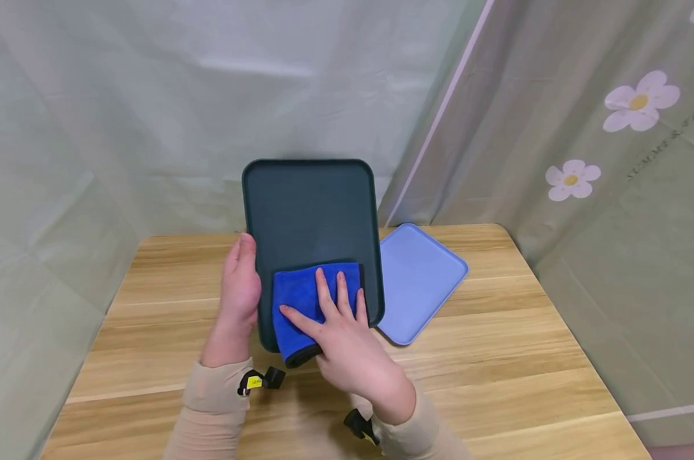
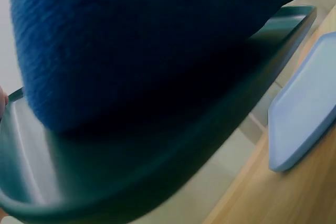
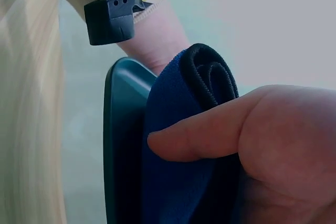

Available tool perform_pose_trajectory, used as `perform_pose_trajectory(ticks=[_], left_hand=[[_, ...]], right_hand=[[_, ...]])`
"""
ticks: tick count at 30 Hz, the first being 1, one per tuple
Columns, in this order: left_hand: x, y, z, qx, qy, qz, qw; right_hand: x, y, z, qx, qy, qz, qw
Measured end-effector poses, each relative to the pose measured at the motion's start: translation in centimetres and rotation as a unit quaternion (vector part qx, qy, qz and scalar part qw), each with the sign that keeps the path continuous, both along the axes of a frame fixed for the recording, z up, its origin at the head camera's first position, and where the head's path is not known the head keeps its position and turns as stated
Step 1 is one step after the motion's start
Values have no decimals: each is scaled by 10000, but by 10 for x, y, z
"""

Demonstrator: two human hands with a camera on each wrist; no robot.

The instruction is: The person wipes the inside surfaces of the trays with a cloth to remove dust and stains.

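My left hand [image 1: 240, 287] grips the left edge of a dark green rectangular tray [image 1: 312, 211], thumb along the rim and the other fingers hidden behind it. The tray is held up, tilted, above the table. Over its lower part lies a folded blue cloth [image 1: 298, 291] with black edging. My right hand [image 1: 353, 351] presses the cloth against the tray with straight, spread fingers. In the right wrist view, the thumb [image 3: 199, 135] lies flat on the cloth beside its rolled edge. The left wrist view is mostly filled by the cloth [image 2: 63, 51] over the tray [image 2: 131, 182].
A light blue tray [image 1: 418, 281] lies at an angle on the wooden table [image 1: 496, 370], right of the green one and partly covered by it in the head view. Pale curtains [image 1: 180, 108] hang behind and beside the table, with white flowers [image 1: 574, 180] on the right.
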State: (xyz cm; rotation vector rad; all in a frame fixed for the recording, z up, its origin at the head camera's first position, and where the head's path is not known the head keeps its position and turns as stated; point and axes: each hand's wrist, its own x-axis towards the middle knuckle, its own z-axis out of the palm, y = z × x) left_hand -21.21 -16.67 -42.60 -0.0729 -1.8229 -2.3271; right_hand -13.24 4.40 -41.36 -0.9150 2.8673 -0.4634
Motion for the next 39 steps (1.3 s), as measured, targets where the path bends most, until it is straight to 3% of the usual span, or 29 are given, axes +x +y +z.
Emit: perform_pose_trajectory(ticks=[6,13,27,39], left_hand=[[0,3,1,52,86,77,9999],[2,5,2,131,-106,82,9998],[4,-1,6,254,-68,50,9996],[2,-18,7,102,-166,212,9996]], right_hand=[[1,-3,-1,101,57,133,9998],[5,-8,-2,210,156,362,9990],[3,-7,-2,136,298,450,9984],[-7,10,3,-143,-100,69,9998]])
